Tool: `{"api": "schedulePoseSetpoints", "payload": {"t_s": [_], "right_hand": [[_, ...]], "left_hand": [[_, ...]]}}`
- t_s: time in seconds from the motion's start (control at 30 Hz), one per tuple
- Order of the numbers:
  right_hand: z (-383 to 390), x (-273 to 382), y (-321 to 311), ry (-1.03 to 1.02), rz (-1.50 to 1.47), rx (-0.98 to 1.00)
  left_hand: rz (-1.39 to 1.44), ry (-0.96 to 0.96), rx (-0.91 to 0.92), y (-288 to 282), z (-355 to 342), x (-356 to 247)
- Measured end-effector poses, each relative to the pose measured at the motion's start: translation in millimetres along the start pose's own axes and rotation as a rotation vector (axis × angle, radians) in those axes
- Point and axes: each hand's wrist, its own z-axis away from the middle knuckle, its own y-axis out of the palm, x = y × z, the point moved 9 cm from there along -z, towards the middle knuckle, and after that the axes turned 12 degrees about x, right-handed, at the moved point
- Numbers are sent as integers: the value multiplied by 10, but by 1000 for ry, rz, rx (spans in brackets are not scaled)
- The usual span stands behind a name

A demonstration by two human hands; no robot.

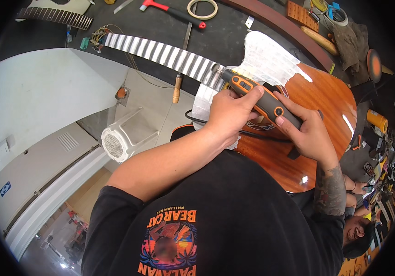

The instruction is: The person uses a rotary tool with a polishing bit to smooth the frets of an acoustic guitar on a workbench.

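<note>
Both of my hands grip a black and orange rotary tool point(264, 102), held at a slant over an acoustic guitar. My left hand point(234, 108) wraps the tool near its head, thumb on top. My right hand point(305, 131) holds its rear end. The tool's small metal tip point(216, 68) is at the body end of the fretboard point(165, 54); I cannot tell whether it touches. White strips cover the fretboard between dark bands at the frets. White masking point(266, 53) covers part of the glossy brown guitar body point(324, 99). My hands and the tool partly hide the soundhole.
Beyond the neck lie a red and black hammer point(174, 8), a tape roll point(202, 8) and a wooden-handled file point(177, 89). A black cord point(262, 136) crosses the body. A white stool point(114, 143) stands at left. Another person point(356, 230) is at lower right.
</note>
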Motion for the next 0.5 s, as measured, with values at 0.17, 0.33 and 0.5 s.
{"api": "schedulePoseSetpoints", "payload": {"t_s": [0.17,0.33,0.5], "right_hand": [[-20,-49,-50,-25,-2,-34],[21,-53,-57,-48,-10,-62],[173,-1,52,-9,10,-16]], "left_hand": [[-59,-42,74,92,-31,-91],[-58,-44,84,132,-25,-111],[8,-4,102,117,133,69]]}}
